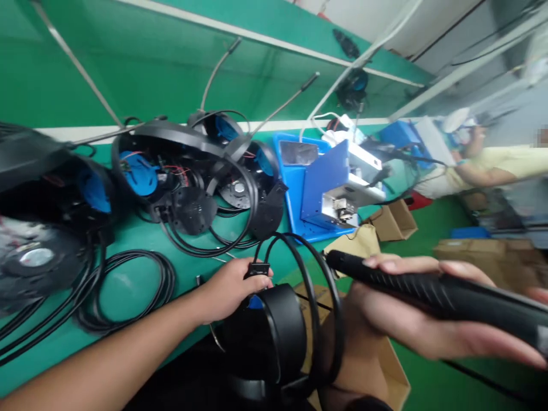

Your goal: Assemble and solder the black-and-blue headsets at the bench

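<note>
My left hand [233,288] is closed, its thumb and fingers pinching a small black block [259,268] that two black cables enter. Just below that hand is a round black housing [285,334] with a bit of blue inside, above my lap. Loops of black cable [331,308] hang at its right side. My right hand [411,308] wraps around a black, ribbed, pen-shaped electric screwdriver [398,285]. Its tip points left towards the cables, apart from the block. The hand and tool are slightly blurred by motion.
Opened black housings [192,211] with blue parts, wires and speakers stand on the green bench [205,274]. A coiled cable [128,291] lies nearby. Behind are a blue tray [295,222] and a blue-and-silver machine [329,188]. Another person's arm [492,165] shows at right, above cardboard boxes [471,251].
</note>
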`<state>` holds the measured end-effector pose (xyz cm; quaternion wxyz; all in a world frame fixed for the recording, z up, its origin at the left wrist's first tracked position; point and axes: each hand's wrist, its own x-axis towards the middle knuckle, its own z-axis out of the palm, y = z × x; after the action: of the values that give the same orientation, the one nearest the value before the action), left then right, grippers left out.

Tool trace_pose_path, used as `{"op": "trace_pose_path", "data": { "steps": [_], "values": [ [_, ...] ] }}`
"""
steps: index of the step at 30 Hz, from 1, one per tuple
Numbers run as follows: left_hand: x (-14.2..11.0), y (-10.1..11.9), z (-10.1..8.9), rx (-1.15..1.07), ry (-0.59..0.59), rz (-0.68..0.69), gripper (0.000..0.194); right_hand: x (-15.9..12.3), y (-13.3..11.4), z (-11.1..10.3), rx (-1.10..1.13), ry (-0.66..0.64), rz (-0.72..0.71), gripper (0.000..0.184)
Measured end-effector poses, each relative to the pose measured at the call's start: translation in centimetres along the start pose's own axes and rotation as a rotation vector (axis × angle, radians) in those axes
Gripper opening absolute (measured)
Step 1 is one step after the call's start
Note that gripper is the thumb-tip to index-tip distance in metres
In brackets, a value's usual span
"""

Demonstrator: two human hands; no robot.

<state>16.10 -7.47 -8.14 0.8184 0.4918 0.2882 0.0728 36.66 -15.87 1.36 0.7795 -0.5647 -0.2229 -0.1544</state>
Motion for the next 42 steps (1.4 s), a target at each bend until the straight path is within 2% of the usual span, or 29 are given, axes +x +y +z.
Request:
{"op": "trace_pose_path", "data": {
  "steps": [1, 3, 5, 8, 17, 20, 23, 27, 30, 36, 42],
  "values": [
    [0.0, -0.1, 0.0, 0.012, 0.010, -0.004, 0.034, 0.8, 0.9, 0.9, 0.049, -0.045, -0.175, 0.034],
    [0.2, -0.2, -0.1, 0.032, 0.019, -0.012, 0.037, 2.5, 2.4, 2.8, 0.100, -0.008, -0.388, 0.036],
    [0.4, -0.1, -0.2, 0.038, 0.016, -0.016, 0.038, 4.0, 3.3, 4.2, 0.096, 0.021, -0.462, 0.032],
    [0.4, 0.0, -0.1, 0.034, 0.020, -0.021, 0.037, 5.5, 4.5, 5.1, 0.062, 0.031, -0.490, 0.028],
    [0.3, -0.3, -0.1, 0.099, 0.008, 0.011, 0.038, 6.0, 8.9, 4.8, 0.004, -0.034, -0.457, 0.033],
    [-0.1, 0.0, 0.1, 0.093, 0.012, 0.021, 0.033, 6.4, 8.7, 4.2, -0.010, -0.024, -0.335, 0.025],
    [-0.3, 0.3, 0.5, 0.096, -0.005, 0.042, 0.024, 6.0, 7.4, 3.6, -0.018, -0.025, -0.225, 0.022],
    [-0.1, 0.2, 0.4, 0.089, -0.021, 0.057, 0.021, 5.0, 5.4, 3.5, 0.101, 0.112, -0.334, 0.044],
    [0.0, 0.0, 0.2, 0.076, -0.013, 0.029, 0.024, 4.8, 4.8, 4.1, 0.113, 0.154, -0.377, 0.037],
    [0.1, -0.2, -0.1, 0.080, 0.009, -0.027, 0.038, 7.2, 5.8, 5.2, 0.000, 0.161, -0.384, 0.023],
    [0.4, -0.3, -0.2, 0.031, 0.019, -0.020, 0.041, 7.0, 7.8, 5.2, 0.027, 0.037, -0.323, 0.026]
  ]
}}
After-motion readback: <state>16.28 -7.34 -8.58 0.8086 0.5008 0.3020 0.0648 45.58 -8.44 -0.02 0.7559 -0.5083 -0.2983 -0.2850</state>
